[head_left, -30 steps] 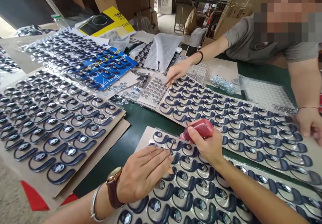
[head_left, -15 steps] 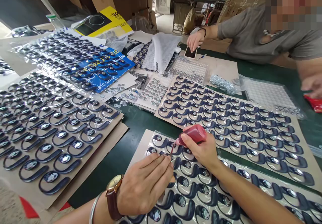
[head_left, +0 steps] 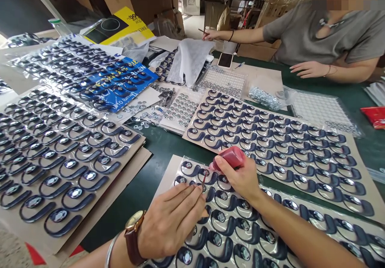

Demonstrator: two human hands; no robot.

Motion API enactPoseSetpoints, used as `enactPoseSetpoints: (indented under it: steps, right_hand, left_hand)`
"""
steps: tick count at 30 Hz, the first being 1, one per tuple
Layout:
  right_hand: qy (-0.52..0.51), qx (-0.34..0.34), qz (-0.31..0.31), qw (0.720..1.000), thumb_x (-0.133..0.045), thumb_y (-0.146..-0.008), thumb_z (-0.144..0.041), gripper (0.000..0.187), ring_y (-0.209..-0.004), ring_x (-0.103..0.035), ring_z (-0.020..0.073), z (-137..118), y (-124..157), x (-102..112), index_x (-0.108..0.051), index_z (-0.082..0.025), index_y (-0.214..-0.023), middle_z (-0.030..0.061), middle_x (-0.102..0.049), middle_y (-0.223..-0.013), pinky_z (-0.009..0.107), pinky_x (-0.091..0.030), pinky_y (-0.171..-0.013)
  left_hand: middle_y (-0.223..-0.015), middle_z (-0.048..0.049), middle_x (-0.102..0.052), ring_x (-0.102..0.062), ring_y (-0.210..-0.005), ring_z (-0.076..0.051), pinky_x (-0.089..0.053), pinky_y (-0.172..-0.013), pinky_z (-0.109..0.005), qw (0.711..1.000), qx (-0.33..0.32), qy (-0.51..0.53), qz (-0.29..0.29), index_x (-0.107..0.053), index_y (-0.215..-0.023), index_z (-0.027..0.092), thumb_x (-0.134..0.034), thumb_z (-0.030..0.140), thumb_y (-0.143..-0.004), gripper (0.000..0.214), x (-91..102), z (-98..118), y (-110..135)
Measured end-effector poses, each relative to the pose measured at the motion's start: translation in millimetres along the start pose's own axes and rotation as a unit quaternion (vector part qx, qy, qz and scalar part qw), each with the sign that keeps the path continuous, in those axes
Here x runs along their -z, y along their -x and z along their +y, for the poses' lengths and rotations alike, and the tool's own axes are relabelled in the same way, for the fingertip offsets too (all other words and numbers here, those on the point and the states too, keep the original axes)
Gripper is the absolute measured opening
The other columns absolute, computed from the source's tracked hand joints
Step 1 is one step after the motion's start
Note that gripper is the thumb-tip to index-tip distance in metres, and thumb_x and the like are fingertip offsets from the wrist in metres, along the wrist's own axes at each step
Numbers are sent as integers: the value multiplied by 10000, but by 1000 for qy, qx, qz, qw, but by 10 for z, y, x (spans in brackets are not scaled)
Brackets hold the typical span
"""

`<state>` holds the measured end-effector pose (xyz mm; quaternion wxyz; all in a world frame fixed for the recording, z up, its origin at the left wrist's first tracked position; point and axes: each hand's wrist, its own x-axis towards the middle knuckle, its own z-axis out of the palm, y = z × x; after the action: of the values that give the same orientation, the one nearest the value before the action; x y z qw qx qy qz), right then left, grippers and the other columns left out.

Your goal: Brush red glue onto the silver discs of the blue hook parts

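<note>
My right hand (head_left: pixel 239 175) is closed around a small red squeeze bottle (head_left: pixel 230 158), its nozzle pointing left. Close to the nozzle is the tip of a thin reddish stick (head_left: pixel 204 178), pinched in the fingers of my left hand (head_left: pixel 174 220); most of the stick is hidden. Both hands are over a card (head_left: pixel 168 171) with rows of dark hook-shaped pieces (head_left: pixel 224 202) under clear film, each with a round silvery faceted disc. Stick tip and nozzle are over a disc (head_left: pixel 205 172) in the top row; I cannot tell whether they touch it.
More cards of such pieces lie at left (head_left: pixel 69 163) and behind my right hand (head_left: pixel 270 139). Trays of silvery discs (head_left: pixel 180 111), a bag of discs (head_left: pixel 264 98) and a phone (head_left: pixel 225 60) lie farther back. A co-worker (head_left: pixel 319 39) sits opposite, holding a thin stick.
The co-worker's hand has left the phone and reached toward the white sheet; their other hand now lies flat on the table. My hands hold nearly the same pose, with the view shifted slightly.
</note>
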<state>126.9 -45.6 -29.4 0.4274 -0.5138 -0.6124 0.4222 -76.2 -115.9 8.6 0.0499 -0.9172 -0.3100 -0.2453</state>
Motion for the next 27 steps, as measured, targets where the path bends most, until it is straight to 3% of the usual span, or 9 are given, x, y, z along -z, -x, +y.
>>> enactPoseSetpoints:
  steps: [10, 19, 27]
  right_hand:
    - [59, 14, 20, 998, -607, -791, -332, 140, -605, -639, 150, -90, -21, 45, -613, -193, -779, 7, -679, -655, 265, -522, -629]
    - [14, 14, 35, 999, -604, -798, -323, 132, -594, -646, 149, -76, -9, 40, -610, -191, -814, 8, -681, -649, 272, -524, -621]
    - [52, 28, 33, 998, -600, -797, -332, 146, -574, -619, 138, -97, -21, 45, -606, -189, -768, 4, -674, -635, 268, -503, -608]
  left_hand:
    - [-1079, -110, -645, -622, -984, -215, -530, -868, -362, 1000, 11, 13, 1, -604, -1067, 75, -546, 148, -840, 245, -31, -16, -9]
    - [-1088, -119, -639, -611, -1006, -221, -512, -892, -377, 999, 13, 29, -2, -593, -1081, 76, -532, 138, -839, 257, -37, -23, 33]
    - [-1078, -103, -644, -615, -1001, -209, -523, -883, -368, 999, 19, 37, -4, -594, -1068, 87, -544, 145, -836, 244, -27, -40, 23]
